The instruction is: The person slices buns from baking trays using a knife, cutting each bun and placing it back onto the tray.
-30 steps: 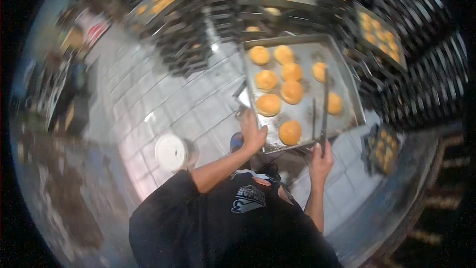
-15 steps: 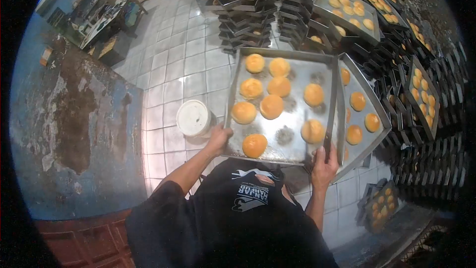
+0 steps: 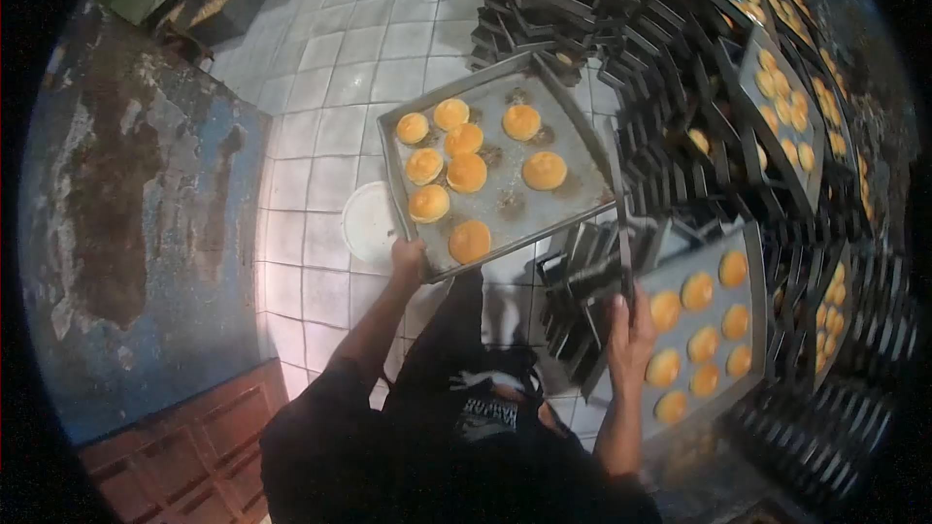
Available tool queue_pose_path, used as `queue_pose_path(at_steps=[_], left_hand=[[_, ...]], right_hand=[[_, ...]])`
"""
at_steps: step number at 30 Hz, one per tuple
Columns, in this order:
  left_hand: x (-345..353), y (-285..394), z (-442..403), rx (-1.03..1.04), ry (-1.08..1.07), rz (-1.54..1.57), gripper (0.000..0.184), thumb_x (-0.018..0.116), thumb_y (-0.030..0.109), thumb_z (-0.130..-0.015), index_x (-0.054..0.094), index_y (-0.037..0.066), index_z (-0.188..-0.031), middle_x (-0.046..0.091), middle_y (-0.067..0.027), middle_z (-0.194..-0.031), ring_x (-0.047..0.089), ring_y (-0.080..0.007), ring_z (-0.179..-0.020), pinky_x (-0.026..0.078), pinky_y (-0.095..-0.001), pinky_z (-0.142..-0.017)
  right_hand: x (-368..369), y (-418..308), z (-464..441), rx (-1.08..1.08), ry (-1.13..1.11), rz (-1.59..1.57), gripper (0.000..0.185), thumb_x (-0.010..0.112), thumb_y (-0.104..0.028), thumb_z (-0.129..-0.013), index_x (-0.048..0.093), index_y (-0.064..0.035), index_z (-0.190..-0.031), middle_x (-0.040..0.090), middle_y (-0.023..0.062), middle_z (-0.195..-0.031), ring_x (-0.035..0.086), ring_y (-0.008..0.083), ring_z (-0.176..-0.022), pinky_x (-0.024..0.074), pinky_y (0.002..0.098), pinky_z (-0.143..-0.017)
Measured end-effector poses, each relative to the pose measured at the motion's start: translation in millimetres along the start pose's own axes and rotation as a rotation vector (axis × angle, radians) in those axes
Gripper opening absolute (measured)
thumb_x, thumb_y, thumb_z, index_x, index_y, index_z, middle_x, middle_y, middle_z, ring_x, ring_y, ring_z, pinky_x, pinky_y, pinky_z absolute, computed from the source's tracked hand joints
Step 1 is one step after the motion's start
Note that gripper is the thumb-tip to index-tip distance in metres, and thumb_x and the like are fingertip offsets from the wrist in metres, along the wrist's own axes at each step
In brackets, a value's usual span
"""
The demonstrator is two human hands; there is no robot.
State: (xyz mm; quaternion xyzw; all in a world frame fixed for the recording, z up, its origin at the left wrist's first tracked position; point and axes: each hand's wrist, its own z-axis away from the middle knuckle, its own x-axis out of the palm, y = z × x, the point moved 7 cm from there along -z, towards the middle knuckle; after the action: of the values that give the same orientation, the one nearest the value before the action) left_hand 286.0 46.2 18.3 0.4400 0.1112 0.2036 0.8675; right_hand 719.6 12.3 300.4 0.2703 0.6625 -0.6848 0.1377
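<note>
My left hand (image 3: 409,262) is closed on the near left corner of a shallow metal baking tray (image 3: 544,212), which is turned at an angle over the floor. Several round golden buns (image 3: 466,173) lie in it, mostly along its left side. My right hand (image 3: 631,335) is closed at the lower end of a long, narrow dark strip (image 3: 622,223), which stands beside the tray's right edge; its kind is unclear. Just right of that hand, another baking tray (image 3: 714,262) carries several buns (image 3: 703,343) in rows.
Tall stacks of metal trays (image 3: 670,87) fill the right side, some with buns on top. A white bucket (image 3: 367,223) stands on the tiled floor (image 3: 325,146) left of the held tray. A peeling blue wall (image 3: 146,233) and a reddish panel (image 3: 184,446) are at the left.
The held tray has turned, its near right corner swinging upward and away from my right hand. The view has shifted toward the right-hand stacks, showing more of the tray of buns there.
</note>
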Motion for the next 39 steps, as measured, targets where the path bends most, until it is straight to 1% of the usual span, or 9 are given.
queue_pose_path(at_steps=[3, 5, 9, 17, 23, 30, 34, 37, 39], left_hand=[[19, -45, -92, -0.035, 0.142, 0.033, 0.041, 0.056, 0.004, -0.084, 0.062, 0.000, -0.124, 0.059, -0.0068, -0.084, 0.061, -0.0182, -0.074, 0.051, -0.0351, -0.064], [30, -60, -145, 0.037, 0.220, 0.078, 0.043, 0.056, 0.003, -0.084, 0.062, -0.002, -0.126, 0.064, -0.0079, -0.091, 0.062, -0.0188, -0.077, 0.051, -0.0345, -0.069], [63, -52, -207, -0.001, 0.410, -0.006, 0.047, 0.056, 0.001, -0.082, 0.059, -0.006, -0.128, 0.067, -0.0119, -0.109, 0.063, -0.0222, -0.095, 0.049, -0.0346, -0.087], [88, -183, -366, -0.110, 0.543, 0.037, 0.046, 0.060, 0.005, -0.091, 0.057, -0.008, -0.135, 0.067, -0.0243, -0.126, 0.065, -0.0326, -0.112, 0.047, -0.0385, -0.101], [92, -217, -423, -0.223, 0.452, -0.402, 0.055, 0.062, 0.017, -0.097, 0.048, -0.007, -0.143, 0.062, -0.0260, -0.133, 0.060, -0.0363, -0.124, 0.044, -0.0426, -0.106], [47, -454, -514, -0.340, 0.335, -0.066, 0.046, 0.063, 0.016, -0.092, 0.059, -0.008, -0.131, 0.069, -0.0240, -0.117, 0.067, -0.0360, -0.104, 0.052, -0.0469, -0.090], [71, -389, -484, -0.497, 0.109, -0.312, 0.042, 0.062, 0.018, -0.091, 0.065, -0.005, -0.126, 0.070, -0.0227, -0.118, 0.068, -0.0320, -0.102, 0.052, -0.0463, -0.084], [86, -398, -463, -0.576, -0.040, 0.115, 0.031, 0.060, 0.020, -0.097, 0.065, 0.006, -0.124, 0.069, -0.0137, -0.115, 0.062, -0.0234, -0.114, 0.049, -0.0363, -0.094], [95, -368, -447, -0.165, -0.196, 0.043, 0.032, 0.060, 0.024, -0.099, 0.065, 0.004, -0.124, 0.069, -0.0140, -0.113, 0.062, -0.0234, -0.114, 0.047, -0.0356, -0.098]], right_hand=[[55, -12, -44, 0.103, 0.008, -0.017, 0.032, 0.056, -0.014, -0.105, 0.060, 0.0033, -0.132, 0.069, 0.0082, -0.096, 0.064, 0.0146, -0.083, 0.0516, 0.0285, -0.075], [104, 1, -67, 0.299, -0.109, -0.111, 0.035, 0.058, -0.015, -0.103, 0.061, 0.0073, -0.130, 0.072, 0.0174, -0.100, 0.069, 0.0220, -0.089, 0.0541, 0.0351, -0.081], [179, 33, -94, 0.401, -0.226, -0.038, 0.035, 0.059, -0.018, -0.104, 0.061, 0.0069, -0.128, 0.073, 0.0137, -0.092, 0.068, 0.0180, -0.083, 0.0538, 0.0331, -0.074], [260, 136, -83, 0.918, -0.421, 0.050, 0.032, 0.056, -0.019, -0.105, 0.061, 0.0050, -0.125, 0.073, 0.0152, -0.096, 0.069, 0.0187, -0.082, 0.0564, 0.0380, -0.078], [301, 183, -78, 0.971, -0.560, 0.178, 0.030, 0.054, -0.025, -0.106, 0.064, 0.0013, -0.118, 0.072, 0.0134, -0.091, 0.070, 0.0215, -0.080, 0.0555, 0.0399, -0.077], [310, 237, -35, 1.076, -0.582, 0.131, 0.030, 0.059, -0.023, -0.103, 0.064, 0.0011, -0.120, 0.071, 0.0106, -0.089, 0.069, 0.0206, -0.082, 0.0544, 0.0386, -0.077], [316, 220, -51, 1.036, -0.584, 0.058, 0.037, 0.059, -0.025, -0.105, 0.061, 0.0028, -0.128, 0.070, 0.0093, -0.092, 0.067, 0.0190, -0.083, 0.0538, 0.0361, -0.079], [305, 213, -40, 1.064, -0.578, -0.005, 0.040, 0.057, -0.027, -0.106, 0.058, 0.0038, -0.131, 0.070, 0.0095, -0.096, 0.067, 0.0191, -0.087, 0.0535, 0.0350, -0.083], [304, 187, -55, 1.023, -0.549, -0.069, 0.033, 0.057, -0.024, -0.105, 0.059, 0.0037, -0.124, 0.070, 0.0096, -0.094, 0.067, 0.0186, -0.085, 0.0536, 0.0357, -0.080]])
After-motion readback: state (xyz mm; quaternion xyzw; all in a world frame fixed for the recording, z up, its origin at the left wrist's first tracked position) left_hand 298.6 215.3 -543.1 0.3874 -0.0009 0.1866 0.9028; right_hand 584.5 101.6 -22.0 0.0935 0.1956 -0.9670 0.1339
